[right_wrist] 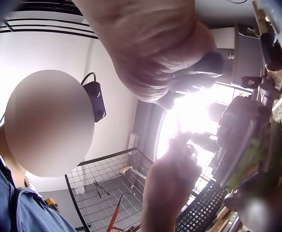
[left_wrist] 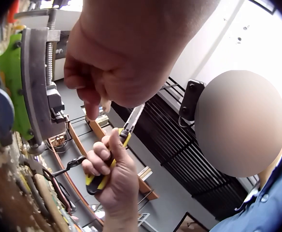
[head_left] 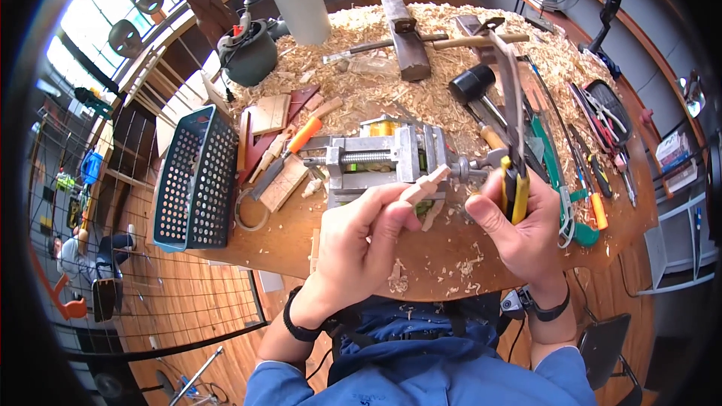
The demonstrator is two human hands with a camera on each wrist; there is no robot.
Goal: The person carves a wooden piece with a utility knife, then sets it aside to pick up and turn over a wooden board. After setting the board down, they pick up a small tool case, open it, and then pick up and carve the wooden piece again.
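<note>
My left hand (head_left: 361,239) pinches a small carved piece of pale wood (head_left: 430,183) between thumb and fingers, its stepped end pointing up and right. To the right, my right hand (head_left: 532,234) grips a yellow-and-black utility knife (head_left: 519,194). In the left wrist view the knife's blade (left_wrist: 134,116) is out, and the fingers wrap the handle. Wood and blade are apart, both held over the near side of the workbench (head_left: 346,252). Just beyond the hands stands a metal bench vise (head_left: 368,156). Glare hides much of the left hand in the right wrist view.
A perforated basket (head_left: 197,180) stands at the left, beside wood scraps and an orange-handled tool (head_left: 303,135). Wooden planes (head_left: 410,45), a black mallet (head_left: 472,84) and a green-handled saw (head_left: 583,233) lie beyond and right. Wood shavings (head_left: 353,98) cover the far bench.
</note>
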